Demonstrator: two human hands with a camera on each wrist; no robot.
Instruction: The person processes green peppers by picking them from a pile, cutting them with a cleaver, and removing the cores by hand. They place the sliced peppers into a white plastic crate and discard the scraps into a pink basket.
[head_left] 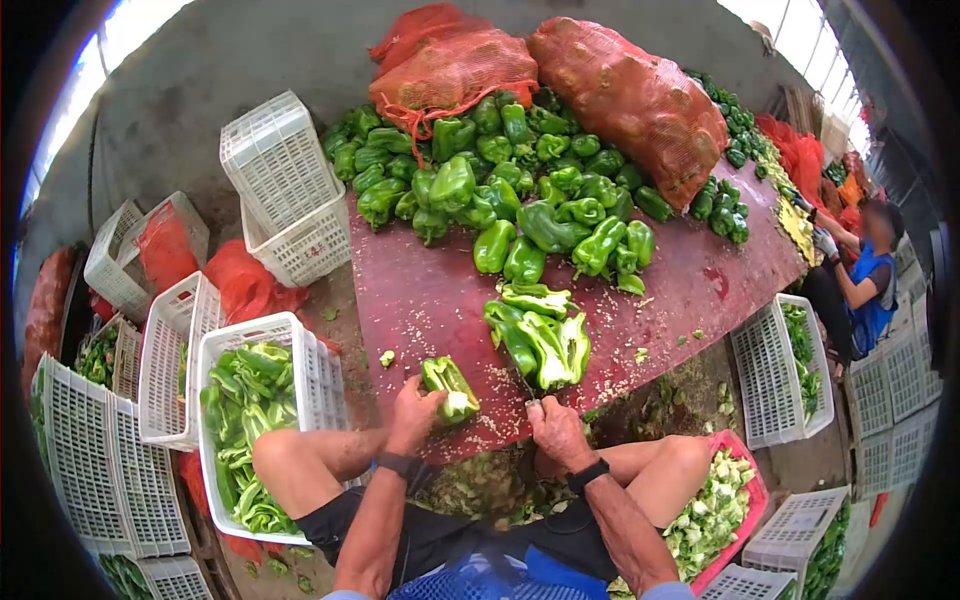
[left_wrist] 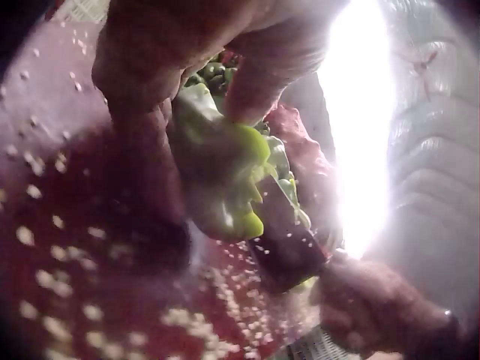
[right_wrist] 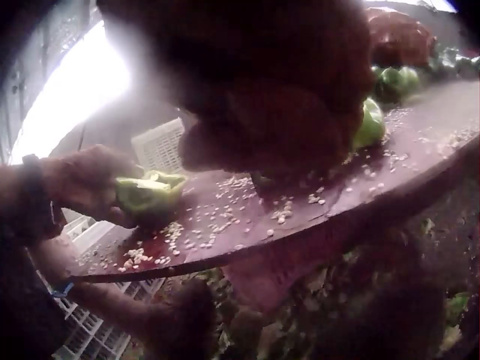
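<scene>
My left hand [head_left: 412,415] grips a cut green bell pepper [head_left: 450,388] near the front edge of the red table. Its pale inside faces up in the head view, and its jagged cut edge shows in the left wrist view. In my right hand [head_left: 560,432] is a knife, whose broad dark blade [left_wrist: 289,244] stands beside the pepper's cut edge in the left wrist view. Just beyond the right hand lie several cut pepper pieces [head_left: 545,345] with pale insides. The right hand's own fingers are dark in the right wrist view.
Whole green peppers [head_left: 550,225] heap at the back of the table [head_left: 430,310], below red mesh sacks [head_left: 630,95]. Seeds litter the tabletop. A white crate [head_left: 322,375] of sliced peppers stands left; a pink tub [head_left: 757,500] of scraps stands right. Another person [head_left: 872,280] works far right.
</scene>
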